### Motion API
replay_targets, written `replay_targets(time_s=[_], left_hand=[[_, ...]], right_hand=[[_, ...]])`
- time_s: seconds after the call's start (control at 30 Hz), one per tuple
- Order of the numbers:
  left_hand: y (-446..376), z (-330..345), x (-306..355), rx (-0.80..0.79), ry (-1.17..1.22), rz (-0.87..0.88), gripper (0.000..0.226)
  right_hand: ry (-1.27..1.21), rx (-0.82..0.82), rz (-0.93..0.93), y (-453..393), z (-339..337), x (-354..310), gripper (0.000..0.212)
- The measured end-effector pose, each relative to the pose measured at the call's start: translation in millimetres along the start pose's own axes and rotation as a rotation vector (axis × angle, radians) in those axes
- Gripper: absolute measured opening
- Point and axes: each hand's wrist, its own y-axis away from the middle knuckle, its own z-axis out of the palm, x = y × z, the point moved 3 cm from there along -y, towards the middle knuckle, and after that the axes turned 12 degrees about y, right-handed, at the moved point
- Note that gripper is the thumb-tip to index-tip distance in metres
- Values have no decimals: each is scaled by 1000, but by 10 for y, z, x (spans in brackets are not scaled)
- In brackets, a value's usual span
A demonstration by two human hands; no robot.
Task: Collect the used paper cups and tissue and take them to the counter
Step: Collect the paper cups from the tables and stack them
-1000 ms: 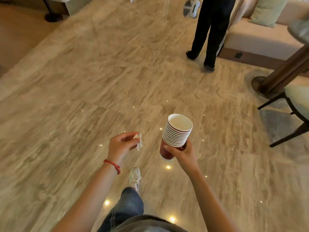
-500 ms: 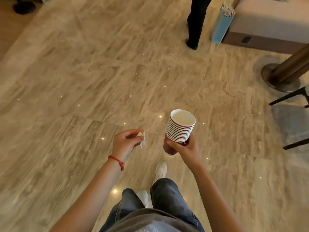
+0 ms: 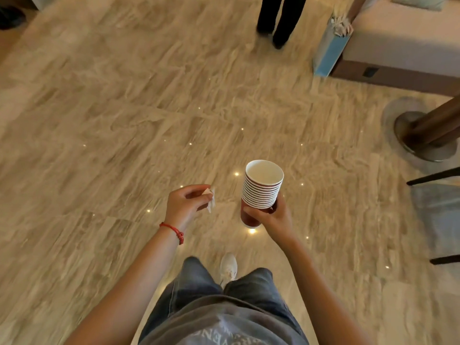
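A stack of several nested red paper cups (image 3: 261,191) with white rims stands upright in my right hand (image 3: 272,216), which grips it near the bottom. The top cup looks empty inside. My left hand (image 3: 186,205), with a red cord on the wrist, pinches a small crumpled white tissue (image 3: 211,199) between thumb and fingers. Both hands are held out in front of me at waist height, about a hand's width apart, above a beige marble floor.
A person in black trousers (image 3: 278,18) stands ahead. A blue gift bag (image 3: 329,48) leans against a beige sofa (image 3: 408,41) at upper right. A round table pedestal (image 3: 428,135) and dark chair legs (image 3: 433,178) are at right. Open floor lies to the left.
I have walked forward: the standing person, sofa and pedestal have come closer, and the blue bag has come into view. My hands keep the same grips on the cups and tissue.
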Motion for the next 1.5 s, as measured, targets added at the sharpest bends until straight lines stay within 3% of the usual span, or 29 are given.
replay_targets(time_s=[0.3,0.8,1.5], left_hand=[[-1577,600,721,-28,-3,-6,23],[-4772,1689,2415,-116,-51,5,25],[-8792,4264,4089,-135,-29,9,29]], right_hand=[[-11,-4,38,-1642,-68,-504,53],[-54,96,46,-5056,-104,-1837,59],[-39,122,20,-9791,-1406,-2848,60]])
